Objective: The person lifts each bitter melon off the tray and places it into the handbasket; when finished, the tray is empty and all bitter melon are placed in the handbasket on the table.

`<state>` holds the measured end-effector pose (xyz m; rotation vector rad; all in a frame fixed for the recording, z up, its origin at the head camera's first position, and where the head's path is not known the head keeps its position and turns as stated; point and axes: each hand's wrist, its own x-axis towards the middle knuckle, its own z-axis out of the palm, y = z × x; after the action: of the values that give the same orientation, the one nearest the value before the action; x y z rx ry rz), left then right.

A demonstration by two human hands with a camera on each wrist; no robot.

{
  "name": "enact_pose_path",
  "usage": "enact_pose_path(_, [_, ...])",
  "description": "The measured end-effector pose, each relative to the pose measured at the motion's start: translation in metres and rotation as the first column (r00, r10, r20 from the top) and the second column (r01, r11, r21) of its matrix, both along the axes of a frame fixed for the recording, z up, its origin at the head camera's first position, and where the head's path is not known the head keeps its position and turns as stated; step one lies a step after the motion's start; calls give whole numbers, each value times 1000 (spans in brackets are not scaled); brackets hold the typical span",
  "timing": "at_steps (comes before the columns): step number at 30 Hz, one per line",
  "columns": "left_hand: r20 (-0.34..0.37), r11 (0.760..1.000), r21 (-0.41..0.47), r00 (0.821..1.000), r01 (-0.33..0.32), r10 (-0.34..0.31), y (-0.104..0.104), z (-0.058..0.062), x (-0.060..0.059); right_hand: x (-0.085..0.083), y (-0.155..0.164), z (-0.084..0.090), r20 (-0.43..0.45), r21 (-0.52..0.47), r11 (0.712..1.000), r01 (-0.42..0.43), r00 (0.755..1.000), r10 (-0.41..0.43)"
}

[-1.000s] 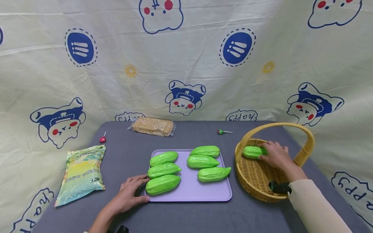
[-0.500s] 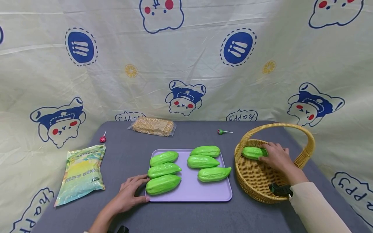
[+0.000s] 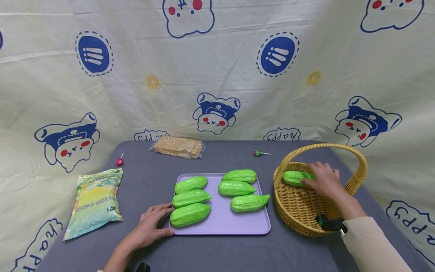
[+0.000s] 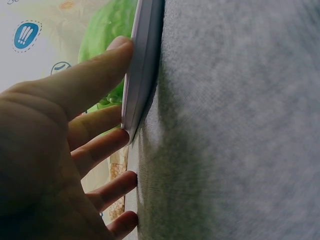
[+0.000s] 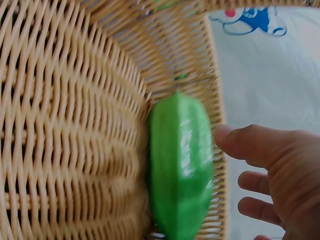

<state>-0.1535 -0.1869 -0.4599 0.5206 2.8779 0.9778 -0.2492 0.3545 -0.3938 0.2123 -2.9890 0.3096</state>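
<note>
Now the right hand (image 3: 324,180) hovers with relaxed, straight fingers just beside a glossy, ribbed green gourd (image 3: 295,177) lying against the far wall of the woven wicker basket (image 3: 299,217) at the desk's right edge. Over by the flat lilac tray (image 3: 238,224), mid-desk, the left hand (image 3: 151,226) rests open, fingers straight against its near left corner, near six similar gourds.

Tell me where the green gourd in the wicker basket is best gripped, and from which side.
Probably across the middle of the green gourd, from above. It lies on its side against the wicker basket wall, leaving only its top and inner side free; the right hand is beside it.
</note>
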Motion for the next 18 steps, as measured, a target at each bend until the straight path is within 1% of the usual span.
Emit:
enact_pose_path(5, [-1, 1000, 1, 1000, -1, 1, -1, 0, 0, 9, -9, 10, -32, -28, 999, -19, 999, 19])
enact_pose_path(10, [-6, 1000, 0, 1000, 1, -1, -1, 0, 0, 23, -19, 18, -85, -45, 997, -58, 995, 54])
enact_pose_path(14, [-6, 1000, 2, 1000, 1, -1, -1, 0, 0, 34, -28, 23, -155, -51, 994, -98, 984, 89])
enact_pose_path(18, [-3, 1000, 6, 1000, 5, -5, -1, 0, 1, 44, -38, 27, -228, -51, 989, -139, 966, 124])
